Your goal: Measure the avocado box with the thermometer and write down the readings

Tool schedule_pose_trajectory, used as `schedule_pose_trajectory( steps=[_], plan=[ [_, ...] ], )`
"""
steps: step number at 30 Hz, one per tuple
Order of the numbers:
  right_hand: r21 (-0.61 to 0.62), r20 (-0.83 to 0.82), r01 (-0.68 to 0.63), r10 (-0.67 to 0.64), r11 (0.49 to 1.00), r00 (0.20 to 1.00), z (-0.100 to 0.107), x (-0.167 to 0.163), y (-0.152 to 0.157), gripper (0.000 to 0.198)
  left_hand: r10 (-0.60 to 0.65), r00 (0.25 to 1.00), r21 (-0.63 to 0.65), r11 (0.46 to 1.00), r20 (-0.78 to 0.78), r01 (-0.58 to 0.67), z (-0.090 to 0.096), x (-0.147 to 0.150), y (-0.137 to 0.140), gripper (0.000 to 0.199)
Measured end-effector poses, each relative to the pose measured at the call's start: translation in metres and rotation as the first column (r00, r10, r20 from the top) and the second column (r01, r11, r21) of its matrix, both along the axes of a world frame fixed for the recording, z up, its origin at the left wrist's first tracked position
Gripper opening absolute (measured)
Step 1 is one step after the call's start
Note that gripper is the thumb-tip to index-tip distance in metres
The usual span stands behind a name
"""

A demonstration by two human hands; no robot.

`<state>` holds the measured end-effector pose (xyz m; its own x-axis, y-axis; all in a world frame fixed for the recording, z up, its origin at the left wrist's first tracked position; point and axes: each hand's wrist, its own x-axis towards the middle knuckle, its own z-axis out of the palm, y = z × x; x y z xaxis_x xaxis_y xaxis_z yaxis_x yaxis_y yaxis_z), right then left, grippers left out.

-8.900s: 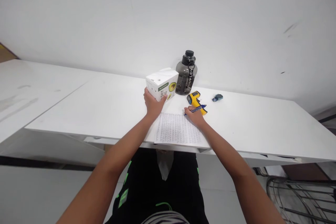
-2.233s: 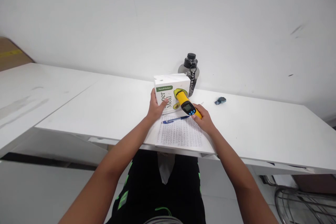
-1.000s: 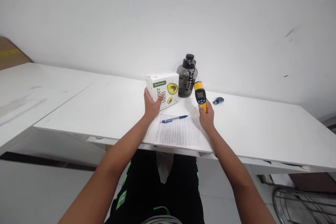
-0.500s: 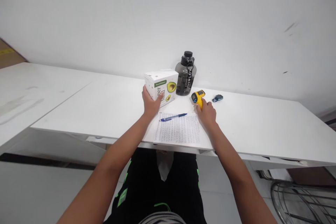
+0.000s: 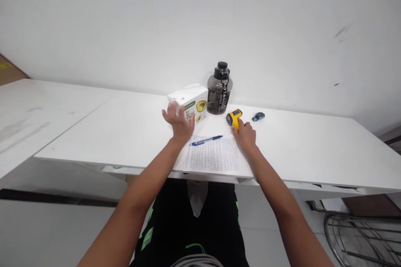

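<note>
If I take the sheet (image 5: 213,156) as the centre of the clock, the box (image 5: 193,102) stands at 11 o'clock on the worktop (image 5: 300,146), with one lower corner of its front covered by the left hand (image 5: 178,124). This hand is released: its fingers are spread in front of the box and grasp nothing, though I cannot tell if a fingertip touches the cardboard. At 2 o'clock the right hand (image 5: 245,136) has its thumb and fingers around the handle of the thermometer (image 5: 234,118), whose head points away, at 1 o'clock; how firm this grasp is, I cannot tell. The bottle (image 5: 218,94) stands upright at 12 o'clock, just beside the box, and a small dark object (image 5: 258,116) lies near 2 o'clock, beyond the right hand. The pen (image 5: 206,140) rests across the far part of the sheet, slanting from 8 to 2 o'clock. About the progress, I judge that much is done: the sheet is covered by rows of writing, too small to read, the pen is laid down, and the box seems to stand without support. What is left appears to be on the right side, where the thermometer is not yet let go.
</note>
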<state>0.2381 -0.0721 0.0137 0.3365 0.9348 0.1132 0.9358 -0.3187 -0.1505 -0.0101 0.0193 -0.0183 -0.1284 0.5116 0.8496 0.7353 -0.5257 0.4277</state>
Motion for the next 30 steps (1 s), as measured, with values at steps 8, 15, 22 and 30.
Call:
schedule_pose_trajectory(
  steps=[8, 15, 22, 30],
  plan=[
    [0.049, 0.013, -0.029, 0.029, 0.998, 1.000, -0.007, 0.002, 0.001, 0.056, -0.537, 0.629, -0.195, 0.825, -0.562, 0.531, 0.009, 0.017, -0.032, 0.037],
    [0.086, -0.004, -0.033, 0.034, 0.996, 0.999, -0.011, 0.006, 0.004, 0.056, -0.676, 0.541, -0.464, 0.737, -0.500, 0.491, 0.014, 0.019, -0.032, 0.018],
    [0.301, 0.095, -0.307, 0.292, 0.903, 0.952, -0.006, -0.001, 0.002, 0.048, -0.617, 0.679, -0.391, 0.784, -0.398, 0.483, 0.009, 0.019, -0.030, 0.020],
    [0.223, 0.164, -0.680, 0.661, 0.699, 0.733, -0.010, -0.028, -0.002, 0.045, -0.587, 0.734, -0.251, 0.810, -0.343, 0.530, 0.011, 0.023, -0.034, 0.021]
  ],
)
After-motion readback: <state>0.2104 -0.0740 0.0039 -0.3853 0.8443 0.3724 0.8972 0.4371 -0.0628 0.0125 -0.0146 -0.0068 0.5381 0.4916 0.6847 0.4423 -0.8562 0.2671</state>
